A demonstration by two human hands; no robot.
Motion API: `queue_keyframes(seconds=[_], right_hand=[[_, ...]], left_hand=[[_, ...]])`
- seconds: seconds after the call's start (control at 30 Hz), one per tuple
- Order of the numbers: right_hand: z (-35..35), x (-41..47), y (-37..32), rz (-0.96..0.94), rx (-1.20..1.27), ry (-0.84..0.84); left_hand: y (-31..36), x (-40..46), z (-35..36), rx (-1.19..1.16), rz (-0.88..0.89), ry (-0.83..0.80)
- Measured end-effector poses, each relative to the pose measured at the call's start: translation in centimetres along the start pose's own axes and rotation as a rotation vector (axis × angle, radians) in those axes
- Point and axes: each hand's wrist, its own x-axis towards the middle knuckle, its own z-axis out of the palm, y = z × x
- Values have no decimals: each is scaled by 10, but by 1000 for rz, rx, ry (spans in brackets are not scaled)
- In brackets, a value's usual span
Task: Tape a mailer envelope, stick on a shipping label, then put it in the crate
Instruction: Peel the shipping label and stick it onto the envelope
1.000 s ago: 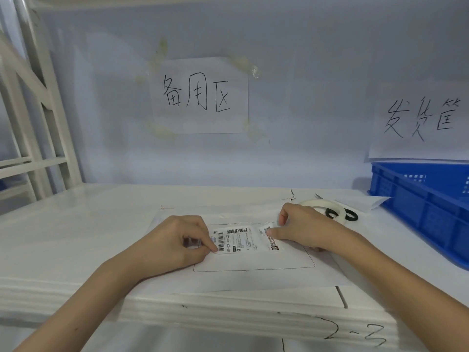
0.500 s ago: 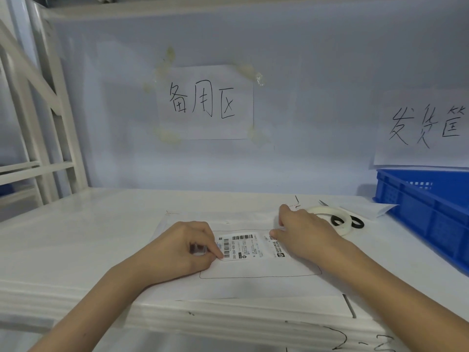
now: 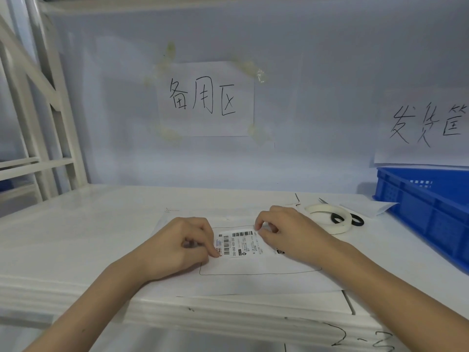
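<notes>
Near the front edge of the bench (image 3: 76, 237), the white mailer envelope (image 3: 253, 283) lies flat with the shipping label (image 3: 239, 243) on top of it. Left hand (image 3: 177, 245) has its fingers curled, fingertips pinning the label's left end down. Right hand (image 3: 286, 229) is curled too, pinching the label's upper right corner. Toward the back right sits a tape roll (image 3: 330, 221) with scissors (image 3: 350, 218) touching it, and the blue crate (image 3: 431, 207) is at the right edge.
</notes>
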Motion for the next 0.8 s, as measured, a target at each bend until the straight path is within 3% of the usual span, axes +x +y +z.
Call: queue_keyframes(seconds=[0.3, 0.5, 0.8], right_hand=[[6, 0, -10, -66, 73, -21], [8, -2, -11, -70, 74, -39], [2, -2, -7, -49, 78, -36]], left_hand=[[-3, 1, -1, 69, 10, -7], [-4, 4, -1, 98, -166, -56], [-5, 6, 0, 150, -191, -30]])
